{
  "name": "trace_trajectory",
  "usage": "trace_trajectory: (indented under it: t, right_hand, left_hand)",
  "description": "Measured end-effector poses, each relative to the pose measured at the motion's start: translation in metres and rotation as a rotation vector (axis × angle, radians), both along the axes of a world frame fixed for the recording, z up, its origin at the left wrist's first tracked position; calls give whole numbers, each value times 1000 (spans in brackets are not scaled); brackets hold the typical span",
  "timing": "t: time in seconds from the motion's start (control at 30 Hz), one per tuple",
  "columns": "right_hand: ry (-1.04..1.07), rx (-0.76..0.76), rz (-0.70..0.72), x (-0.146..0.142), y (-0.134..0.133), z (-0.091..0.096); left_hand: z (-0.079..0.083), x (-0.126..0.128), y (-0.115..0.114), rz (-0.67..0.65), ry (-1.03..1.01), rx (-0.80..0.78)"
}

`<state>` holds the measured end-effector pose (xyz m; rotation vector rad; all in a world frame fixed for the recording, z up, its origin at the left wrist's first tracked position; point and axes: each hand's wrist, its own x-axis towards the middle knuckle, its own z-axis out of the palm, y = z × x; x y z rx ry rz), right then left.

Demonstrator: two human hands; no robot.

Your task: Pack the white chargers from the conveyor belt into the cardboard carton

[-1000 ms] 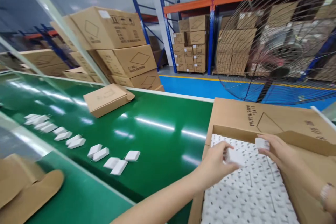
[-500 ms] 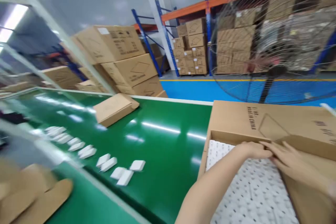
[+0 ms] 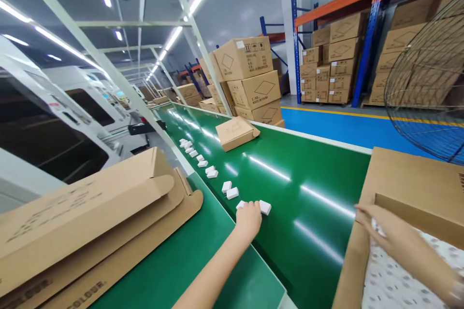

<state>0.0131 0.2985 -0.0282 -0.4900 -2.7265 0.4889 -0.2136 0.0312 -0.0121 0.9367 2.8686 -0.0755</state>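
My left hand (image 3: 249, 218) reaches over the green conveyor belt (image 3: 290, 222), its fingers curled down on a small group of white plug adapters. One adapter (image 3: 265, 207) shows just right of the fingers and another (image 3: 240, 204) just left; whatever lies under the fingers is mostly hidden. My right hand (image 3: 393, 234), slightly blurred, is over the left edge of an open cardboard carton (image 3: 353, 270), fingers stretched out and apart with nothing visible in them. Inside the carton lies a closely packed white layer (image 3: 406, 275) with grey marks.
More white adapters (image 3: 212, 172) trail back along the belt's left side. A flat cardboard box (image 3: 235, 133) lies farther along. Folded cartons (image 3: 108, 222) are stacked at left. Beyond the belt are piled cartons (image 3: 253, 89) and a wire-caged fan (image 3: 427, 82).
My view has swung left. My left hand has left the carton and come down on the adapters. My right hand has shifted to the carton's left edge.
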Motion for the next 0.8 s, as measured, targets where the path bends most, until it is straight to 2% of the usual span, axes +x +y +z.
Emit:
trace_trajectory:
  t: [0.07, 0.13, 0.2, 0.27, 0.37, 0.43, 0.47, 0.57, 0.6, 0.63, 0.67, 0.7, 0.8]
  right_hand:
    - [-73, -6, 121, -61, -50, 0]
    - [-126, -11, 215, -118, -98, -3]
    - [-176, -31, 257, -163, -139, -10]
    - [-214, -80, 265, -192, -167, -19]
    - [-244, -223, 237, -205, -179, -27]
    - [-246, -374, 194, -198, -170, -25]
    - [-243, -469, 173, -189, -163, -21]
    - [-215, -796, 169, -147, -141, 1]
    - [-190, -907, 186, -129, -137, 11]
    - [-162, -1018, 181, -110, -134, 20]
    - [-123, -1179, 158, -91, -135, 29]
    - [-57, -1446, 82, -72, -137, 36]
    - [129, -1999, -183, -24, -155, 50]
  left_hand:
    - [-18, -8, -15, 81, -4, -5]
    - [-31, -10, -17, 132, -28, 10]
    - [-38, -10, -16, 170, -62, 43]
    - [-37, -11, -17, 185, -119, 92]
    - [-24, -16, -30, 139, -228, 190]
    - [-11, -17, -43, 113, -391, 345]
    - [-4, -16, -48, 122, -565, 504]
    - [13, 0, -56, 285, -1319, 1164]
    - [17, 9, -54, 358, -1535, 1332]
    - [19, 20, -51, 414, -1687, 1423]
    - [21, 32, -47, 455, -1797, 1454]
    - [21, 44, -41, 474, -1883, 1446]
    - [18, 78, -26, 424, -2113, 1294]
